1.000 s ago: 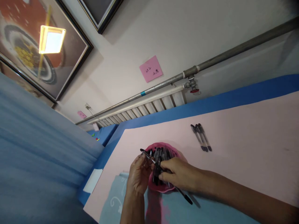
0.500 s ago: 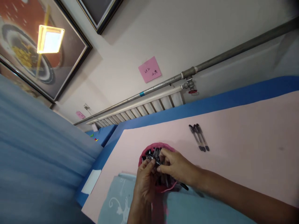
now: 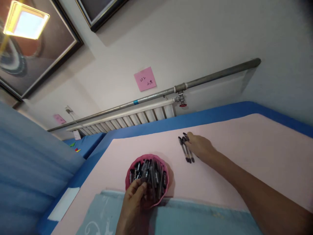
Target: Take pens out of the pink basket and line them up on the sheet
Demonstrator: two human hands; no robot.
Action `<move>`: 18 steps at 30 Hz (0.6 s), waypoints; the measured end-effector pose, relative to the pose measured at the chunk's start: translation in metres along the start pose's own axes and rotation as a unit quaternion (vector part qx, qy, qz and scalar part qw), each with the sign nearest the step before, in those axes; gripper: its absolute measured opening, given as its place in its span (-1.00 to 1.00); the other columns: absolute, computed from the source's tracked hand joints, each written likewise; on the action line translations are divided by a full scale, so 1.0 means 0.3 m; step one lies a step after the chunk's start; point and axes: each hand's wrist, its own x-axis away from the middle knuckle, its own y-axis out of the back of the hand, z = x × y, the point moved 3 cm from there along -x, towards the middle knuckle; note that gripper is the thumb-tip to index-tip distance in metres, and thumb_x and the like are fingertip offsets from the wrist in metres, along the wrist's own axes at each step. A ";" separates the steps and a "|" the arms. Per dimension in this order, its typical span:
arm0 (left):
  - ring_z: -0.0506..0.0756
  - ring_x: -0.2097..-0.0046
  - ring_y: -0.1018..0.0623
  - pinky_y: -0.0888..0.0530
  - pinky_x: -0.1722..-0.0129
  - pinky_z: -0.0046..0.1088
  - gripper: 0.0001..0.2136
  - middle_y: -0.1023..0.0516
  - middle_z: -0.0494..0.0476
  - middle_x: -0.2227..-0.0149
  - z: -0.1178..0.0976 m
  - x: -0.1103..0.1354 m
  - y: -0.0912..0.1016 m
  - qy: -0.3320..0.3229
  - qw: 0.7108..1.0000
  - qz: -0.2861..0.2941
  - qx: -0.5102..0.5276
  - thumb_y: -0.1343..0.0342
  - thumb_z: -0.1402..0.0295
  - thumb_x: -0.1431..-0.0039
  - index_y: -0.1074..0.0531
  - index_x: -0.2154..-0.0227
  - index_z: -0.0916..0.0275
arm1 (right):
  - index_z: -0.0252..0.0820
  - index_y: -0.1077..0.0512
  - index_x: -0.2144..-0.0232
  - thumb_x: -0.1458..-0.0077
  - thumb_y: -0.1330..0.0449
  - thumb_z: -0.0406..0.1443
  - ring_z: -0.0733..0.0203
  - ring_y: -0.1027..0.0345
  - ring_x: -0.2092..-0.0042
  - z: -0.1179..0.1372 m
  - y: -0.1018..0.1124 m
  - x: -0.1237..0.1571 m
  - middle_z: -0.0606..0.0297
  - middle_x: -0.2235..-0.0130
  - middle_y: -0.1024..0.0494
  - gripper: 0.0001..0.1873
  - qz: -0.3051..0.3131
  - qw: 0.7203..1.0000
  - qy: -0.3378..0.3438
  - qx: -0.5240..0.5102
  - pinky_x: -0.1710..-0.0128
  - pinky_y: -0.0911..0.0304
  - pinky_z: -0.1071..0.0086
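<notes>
With right hand point(image 3: 201, 147), grasping a black-ended pen point(image 3: 186, 135) beside three clear-barrelled pens point(image 3: 186, 150), black at both ends, on the pink-covered bench point(image 3: 220, 182). With left hand point(image 3: 133, 195), poised over a scalloped pink bowl point(image 3: 153, 156) packed with similar pens point(image 3: 153, 173); cannot tell if gripping one.

On the wall point(image 3: 195, 39), a pink note point(image 3: 145, 79) bears handwriting: the number "252", with two characters lower down to its right, the first like "小", the second unclear. A smaller pink note point(image 3: 59, 118) farther left carries marks too small to read. Pale markings on some pens point(image 3: 157, 178) are likewise illegible.
</notes>
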 end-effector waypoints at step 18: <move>0.07 0.32 -0.45 -0.32 0.30 -0.44 -0.85 -0.48 0.10 0.38 -0.038 -0.054 0.048 -0.175 0.864 -0.011 -0.472 -0.04 0.32 0.01 -0.41 0.39 0.26 | -0.25 -0.33 0.37 -0.09 0.09 -0.36 0.16 -0.35 0.40 0.044 -0.051 -0.003 0.11 0.38 -0.48 -0.81 0.026 0.997 0.043 0.062 0.55 0.11 0.40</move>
